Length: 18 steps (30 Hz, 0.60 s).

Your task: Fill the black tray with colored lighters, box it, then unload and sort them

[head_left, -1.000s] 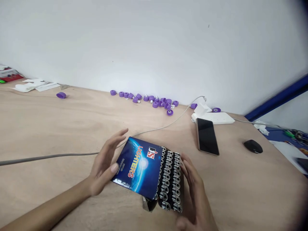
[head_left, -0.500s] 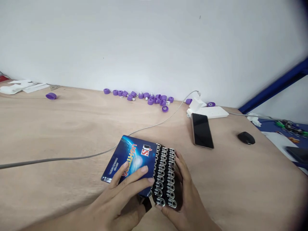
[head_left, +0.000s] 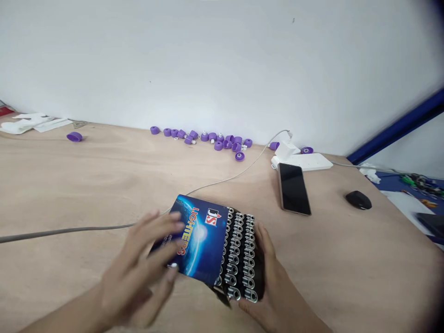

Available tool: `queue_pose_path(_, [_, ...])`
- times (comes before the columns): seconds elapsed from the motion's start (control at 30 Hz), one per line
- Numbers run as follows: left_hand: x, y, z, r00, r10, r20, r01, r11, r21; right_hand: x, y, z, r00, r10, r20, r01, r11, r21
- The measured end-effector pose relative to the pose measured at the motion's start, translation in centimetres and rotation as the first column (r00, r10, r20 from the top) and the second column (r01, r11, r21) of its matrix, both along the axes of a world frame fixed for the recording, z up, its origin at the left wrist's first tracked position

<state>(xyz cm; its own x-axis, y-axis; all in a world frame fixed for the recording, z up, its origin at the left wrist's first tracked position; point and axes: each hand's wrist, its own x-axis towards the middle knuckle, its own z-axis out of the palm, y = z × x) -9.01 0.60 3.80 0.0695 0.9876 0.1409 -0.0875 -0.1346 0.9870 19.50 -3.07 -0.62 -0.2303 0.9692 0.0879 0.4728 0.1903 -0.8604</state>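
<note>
A blue box of lighters (head_left: 204,240) is held over the near part of the table, its printed flap slanting to the left. Rows of black lighters with metal tops (head_left: 241,256) show along its right part. My right hand (head_left: 277,277) grips the box from the right side, fingers along the far edge and thumb at the near corner. Over the left end of the flap hovers my left hand (head_left: 142,273), blurred, its fingers spread and holding nothing. Whether its fingertips touch the flap, I cannot tell.
Several purple caps (head_left: 218,146) lie along the wall. A phone (head_left: 294,188) leans by a white power strip (head_left: 308,162), with a black mouse (head_left: 359,200) to its right. A grey cable (head_left: 86,229) crosses the wooden table (head_left: 104,185) behind the box. White scraps (head_left: 34,124) lie far left.
My left hand has lifted off the middle of the flap and moved left, its fingers spreading. My right hand keeps its grip on the lighter box, which has barely shifted.
</note>
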Motion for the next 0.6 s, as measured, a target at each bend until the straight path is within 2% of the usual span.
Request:
queue_pose_path(0.07, [-0.6,2.0,-0.1,0.981,0.112,-0.156,-0.081,0.978,0.192,0.5,0.3,0.6,1.000,0.005,-0.009,-0.006,0.998,-0.068])
queue_pose_path(0.1, [-0.7,3.0,-0.3,0.979,0.121,-0.166,-0.087,0.976,0.198,0.7,0.3,0.9,1.000,-0.017,-0.018,0.015,0.995,-0.097])
queue_pose_path(0.17, [-0.3,4.5,-0.9,0.999,0.042,-0.034,-0.041,0.998,0.044,1.4,0.4,1.2,0.995,-0.099,-0.026,0.094,0.986,-0.140])
queue_pose_path(0.23, [0.3,5.3,-1.7,0.984,-0.047,0.173,0.070,0.989,-0.129,2.1,0.4,1.2,0.991,-0.135,0.007,0.134,0.978,-0.163])
queue_pose_path(0.3, [1.0,5.2,-2.4,0.946,-0.101,0.307,0.181,0.953,-0.244,2.8,0.7,1.3,0.995,-0.062,0.073,0.075,0.981,-0.182])
queue_pose_path(0.37, [1.5,4.7,-2.9,0.925,-0.128,0.358,0.246,0.919,-0.307,3.3,1.2,1.5,0.989,0.054,0.137,-0.032,0.987,-0.158])
queue_pose_path(0.47, [1.7,4.0,-3.2,0.917,-0.133,0.375,0.274,0.895,-0.352,3.4,2.7,2.2,0.948,0.197,0.250,-0.186,0.980,-0.066])
queue_pose_path(0.6, [1.8,3.8,-3.2,0.901,-0.137,0.412,0.297,0.887,-0.355,2.8,4.7,3.1,0.893,0.319,0.316,-0.312,0.947,-0.075])
